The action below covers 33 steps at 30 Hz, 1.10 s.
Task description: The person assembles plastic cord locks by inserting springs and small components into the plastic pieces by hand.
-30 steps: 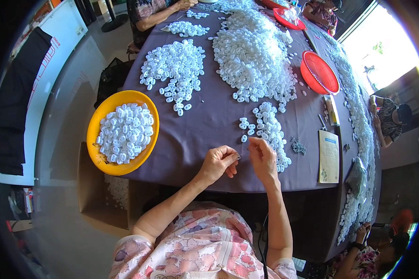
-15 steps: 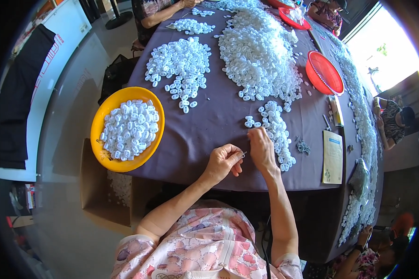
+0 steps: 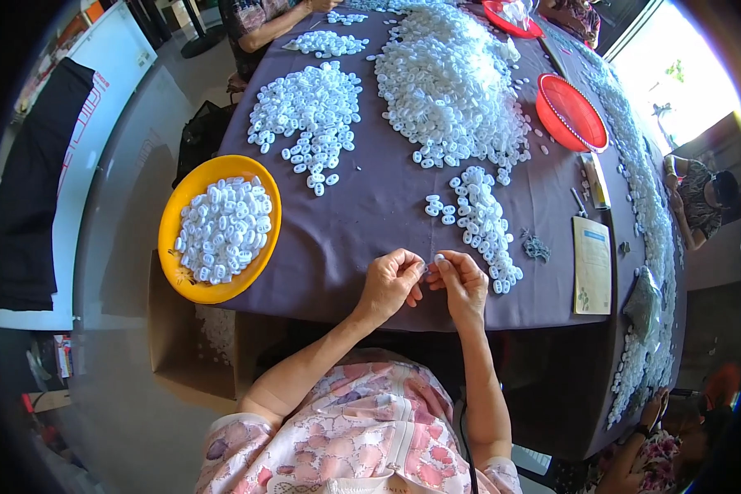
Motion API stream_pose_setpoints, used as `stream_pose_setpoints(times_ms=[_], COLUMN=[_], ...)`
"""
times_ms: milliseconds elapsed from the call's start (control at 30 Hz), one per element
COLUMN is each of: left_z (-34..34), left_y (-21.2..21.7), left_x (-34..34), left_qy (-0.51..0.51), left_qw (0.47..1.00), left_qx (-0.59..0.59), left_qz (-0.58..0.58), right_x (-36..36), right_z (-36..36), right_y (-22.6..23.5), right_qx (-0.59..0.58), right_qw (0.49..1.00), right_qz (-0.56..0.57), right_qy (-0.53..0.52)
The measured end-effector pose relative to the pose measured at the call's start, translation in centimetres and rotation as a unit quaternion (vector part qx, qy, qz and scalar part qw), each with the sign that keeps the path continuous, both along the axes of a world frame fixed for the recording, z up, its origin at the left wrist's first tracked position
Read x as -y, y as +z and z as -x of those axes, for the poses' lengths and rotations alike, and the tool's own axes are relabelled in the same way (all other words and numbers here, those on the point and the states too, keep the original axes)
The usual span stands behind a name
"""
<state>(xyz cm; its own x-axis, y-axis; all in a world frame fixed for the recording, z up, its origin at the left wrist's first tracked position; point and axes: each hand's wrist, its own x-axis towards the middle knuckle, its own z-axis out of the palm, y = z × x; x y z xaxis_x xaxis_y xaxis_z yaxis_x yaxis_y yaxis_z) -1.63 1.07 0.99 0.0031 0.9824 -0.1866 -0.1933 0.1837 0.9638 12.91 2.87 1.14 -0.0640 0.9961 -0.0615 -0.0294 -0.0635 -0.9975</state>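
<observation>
Near the table's front edge my two hands meet almost fingertip to fingertip. My left hand is closed in a pinch; whatever small thing it holds is too small to make out. Between the thumb and fingers of my right hand is a small white oval plastic piece. Just beyond that hand lies a strip of similar pieces, each with dark marks on its face. A few loose ones rest at its left. To the left, a yellow bowl holds a heap of white pieces.
A big white pile covers the table's middle, with a smaller pile left of it. At right are a red basket, a tan booklet and a grey-green tangle. A cardboard box stands below the bowl. Other people sit around.
My right hand has drawn back from the strip of pieces toward my left hand and now holds a white piece. My left hand stays pinched in nearly the same place. The view has shifted slightly.
</observation>
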Motion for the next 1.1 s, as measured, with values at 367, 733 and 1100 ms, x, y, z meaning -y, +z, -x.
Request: stream_pose_setpoints(times_ms=[367,733,1100], left_z=[-0.18,-0.23,-0.44], left_y=[0.26,-0.12,0.32], left_x=[0.26,0.38,0.57], left_qy=[-0.002,0.002,0.010], left_qw=[0.999,0.999,0.999], left_qx=[-0.035,-0.046,-0.048], left_qz=[0.006,-0.008,-0.005], right_x=[0.25,0.31,0.17], right_z=[0.14,0.68,0.58], right_y=[0.20,0.82,0.35], right_qx=[0.027,0.062,0.039], right_qw=[1.000,0.998,0.999], right_qz=[-0.012,-0.006,-0.011], right_qy=[0.011,0.000,-0.022])
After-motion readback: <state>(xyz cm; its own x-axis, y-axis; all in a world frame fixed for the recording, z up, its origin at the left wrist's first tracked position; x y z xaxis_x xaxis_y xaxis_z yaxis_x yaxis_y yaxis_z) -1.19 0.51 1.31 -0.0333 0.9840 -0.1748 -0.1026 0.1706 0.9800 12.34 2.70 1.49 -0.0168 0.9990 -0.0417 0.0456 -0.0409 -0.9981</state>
